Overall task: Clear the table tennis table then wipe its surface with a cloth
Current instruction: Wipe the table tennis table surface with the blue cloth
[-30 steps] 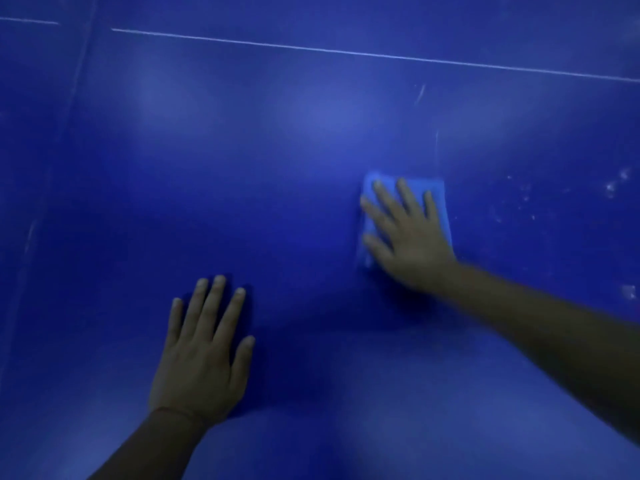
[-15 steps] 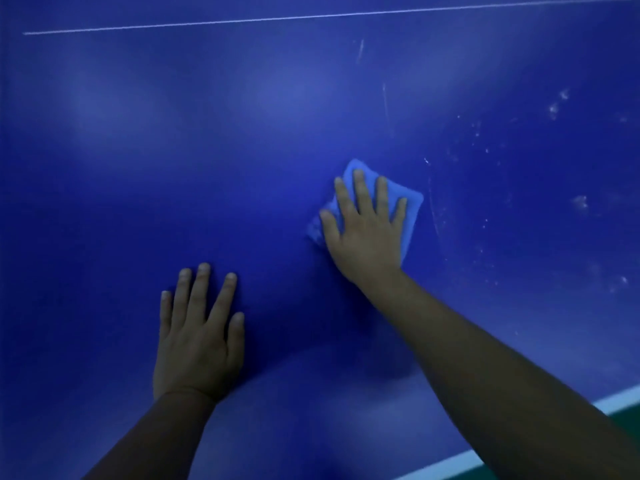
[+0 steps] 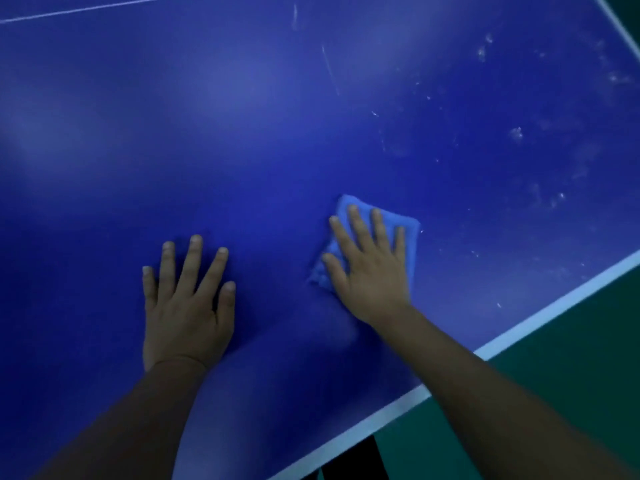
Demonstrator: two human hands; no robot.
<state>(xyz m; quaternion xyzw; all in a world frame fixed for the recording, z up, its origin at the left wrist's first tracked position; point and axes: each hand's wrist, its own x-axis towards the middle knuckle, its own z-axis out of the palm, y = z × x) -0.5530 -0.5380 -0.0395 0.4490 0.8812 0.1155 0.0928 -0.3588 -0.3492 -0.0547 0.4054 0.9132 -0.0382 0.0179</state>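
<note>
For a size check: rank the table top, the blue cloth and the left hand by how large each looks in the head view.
1. Table top, filling most of the view.
2. Left hand, flat on the table.
3. Blue cloth, though the right hand covers much of it, so its place against the left hand is unsure.

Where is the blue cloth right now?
The folded light-blue cloth lies flat on the dark-blue table tennis table, pinned under the right hand, right of the bare left hand.
</note>
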